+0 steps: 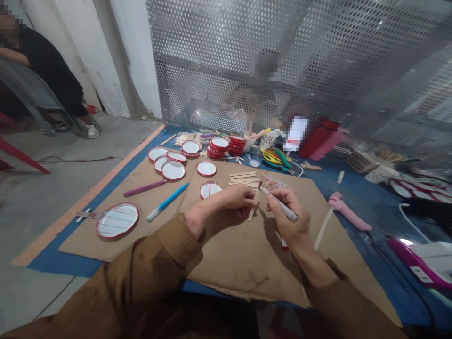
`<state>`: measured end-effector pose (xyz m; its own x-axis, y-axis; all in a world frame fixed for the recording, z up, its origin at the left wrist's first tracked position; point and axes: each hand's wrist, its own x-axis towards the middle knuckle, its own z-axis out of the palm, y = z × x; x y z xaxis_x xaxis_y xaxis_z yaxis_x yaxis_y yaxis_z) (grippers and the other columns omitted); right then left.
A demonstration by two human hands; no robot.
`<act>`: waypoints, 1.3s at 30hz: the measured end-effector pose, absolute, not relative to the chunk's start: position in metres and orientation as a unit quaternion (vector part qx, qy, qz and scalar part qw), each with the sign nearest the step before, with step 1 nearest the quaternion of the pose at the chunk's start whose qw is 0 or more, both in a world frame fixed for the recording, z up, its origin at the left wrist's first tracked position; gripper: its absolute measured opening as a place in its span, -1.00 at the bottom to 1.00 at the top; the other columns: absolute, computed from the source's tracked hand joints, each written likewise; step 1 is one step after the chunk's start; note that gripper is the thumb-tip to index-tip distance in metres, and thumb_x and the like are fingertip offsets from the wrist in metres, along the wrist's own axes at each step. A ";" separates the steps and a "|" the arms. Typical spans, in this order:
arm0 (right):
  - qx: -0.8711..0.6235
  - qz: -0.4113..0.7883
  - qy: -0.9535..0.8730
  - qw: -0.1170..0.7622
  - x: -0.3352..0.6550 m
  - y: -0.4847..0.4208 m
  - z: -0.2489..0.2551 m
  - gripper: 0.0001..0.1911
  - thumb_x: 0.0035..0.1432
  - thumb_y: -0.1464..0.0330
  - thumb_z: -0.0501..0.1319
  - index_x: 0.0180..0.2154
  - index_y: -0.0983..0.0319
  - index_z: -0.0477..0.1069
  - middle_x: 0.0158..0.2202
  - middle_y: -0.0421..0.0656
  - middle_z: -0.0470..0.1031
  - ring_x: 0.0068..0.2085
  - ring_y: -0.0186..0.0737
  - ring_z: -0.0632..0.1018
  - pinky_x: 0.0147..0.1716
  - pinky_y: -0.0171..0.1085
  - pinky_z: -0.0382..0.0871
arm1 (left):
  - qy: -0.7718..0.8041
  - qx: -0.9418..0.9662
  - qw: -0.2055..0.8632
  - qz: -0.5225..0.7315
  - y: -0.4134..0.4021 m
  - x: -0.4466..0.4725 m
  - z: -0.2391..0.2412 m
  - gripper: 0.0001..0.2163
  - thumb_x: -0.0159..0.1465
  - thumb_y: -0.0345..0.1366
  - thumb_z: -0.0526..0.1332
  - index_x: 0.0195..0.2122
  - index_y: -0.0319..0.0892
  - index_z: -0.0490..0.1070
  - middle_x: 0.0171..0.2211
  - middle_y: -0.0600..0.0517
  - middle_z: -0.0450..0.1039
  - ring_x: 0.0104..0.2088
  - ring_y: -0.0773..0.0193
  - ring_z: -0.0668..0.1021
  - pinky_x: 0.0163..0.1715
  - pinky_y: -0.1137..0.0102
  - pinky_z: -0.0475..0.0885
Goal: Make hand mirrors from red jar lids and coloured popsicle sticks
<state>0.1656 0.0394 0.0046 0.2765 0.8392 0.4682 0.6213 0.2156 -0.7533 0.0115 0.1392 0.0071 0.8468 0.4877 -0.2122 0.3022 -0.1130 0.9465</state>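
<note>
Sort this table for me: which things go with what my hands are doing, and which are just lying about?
Likely part of the job:
wooden stick, in your left hand
whitish pen, in your right hand
loose wooden sticks
red-rimmed disc with a stick at its edge

Probably just lying about:
red bottle
lit screen
magenta and white device
</note>
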 end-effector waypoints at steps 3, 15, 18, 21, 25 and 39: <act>-0.619 0.102 -0.590 0.509 0.165 0.040 0.004 -0.73 0.19 0.14 0.21 -0.23 0.21 0.43 -0.42 -0.19 0.51 -0.43 -0.25 0.51 -0.43 -0.29 0.36 | 0.267 0.742 0.611 0.072 0.139 0.012 0.007 -0.82 0.34 -0.31 0.11 -0.42 -0.20 0.27 -0.64 0.13 0.38 -0.64 0.39 0.46 -0.53 0.47 0.42; -0.614 0.114 -0.600 0.500 0.162 0.038 0.008 -0.73 0.21 0.13 0.20 -0.24 0.20 0.43 -0.43 -0.20 0.51 -0.43 -0.25 0.51 -0.43 -0.29 0.35 | 0.256 0.737 0.617 0.099 0.137 0.010 0.010 -0.79 0.33 -0.31 0.14 -0.46 -0.21 0.27 -0.69 0.17 0.35 -0.69 0.46 0.43 -0.60 0.56 0.35; -0.620 0.104 -0.590 0.506 0.161 0.037 0.009 -0.72 0.20 0.12 0.20 -0.24 0.21 0.43 -0.42 -0.20 0.50 -0.43 -0.24 0.52 -0.43 -0.29 0.36 | 0.267 0.724 0.630 0.082 0.136 0.010 0.012 -0.79 0.33 -0.31 0.14 -0.46 -0.21 0.26 -0.69 0.16 0.37 -0.69 0.46 0.44 -0.59 0.55 0.37; -0.618 0.115 -0.600 0.495 0.161 0.037 0.009 -0.72 0.21 0.13 0.20 -0.24 0.21 0.43 -0.42 -0.19 0.51 -0.41 -0.24 0.52 -0.42 -0.28 0.36 | 0.275 0.723 0.628 0.082 0.136 0.011 0.011 -0.78 0.33 -0.31 0.14 -0.47 -0.20 0.24 -0.69 0.15 0.37 -0.69 0.44 0.45 -0.58 0.53 0.38; -0.624 0.105 -0.585 0.507 0.162 0.038 0.009 -0.73 0.20 0.13 0.21 -0.25 0.20 0.43 -0.42 -0.19 0.51 -0.43 -0.25 0.52 -0.43 -0.28 0.36 | 0.276 0.724 0.627 0.082 0.137 0.011 0.011 -0.78 0.34 -0.33 0.12 -0.47 -0.20 0.25 -0.69 0.14 0.37 -0.68 0.41 0.45 -0.57 0.50 0.39; -0.623 0.076 -0.583 0.516 0.156 0.036 0.020 -0.75 0.16 0.16 0.20 -0.36 0.21 0.44 -0.57 -0.24 0.45 -0.54 -0.28 0.46 -0.50 -0.31 0.32 | 0.290 0.722 0.624 0.065 0.136 0.013 0.016 -0.79 0.33 -0.37 0.12 -0.48 -0.22 0.27 -0.69 0.15 0.36 -0.68 0.41 0.45 -0.53 0.47 0.44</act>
<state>0.1561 0.0357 0.0197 0.3083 0.8054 0.5063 0.6480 0.2118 -0.7316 0.0127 0.1355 0.0163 0.8233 0.5003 -0.2681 0.3378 -0.0521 0.9398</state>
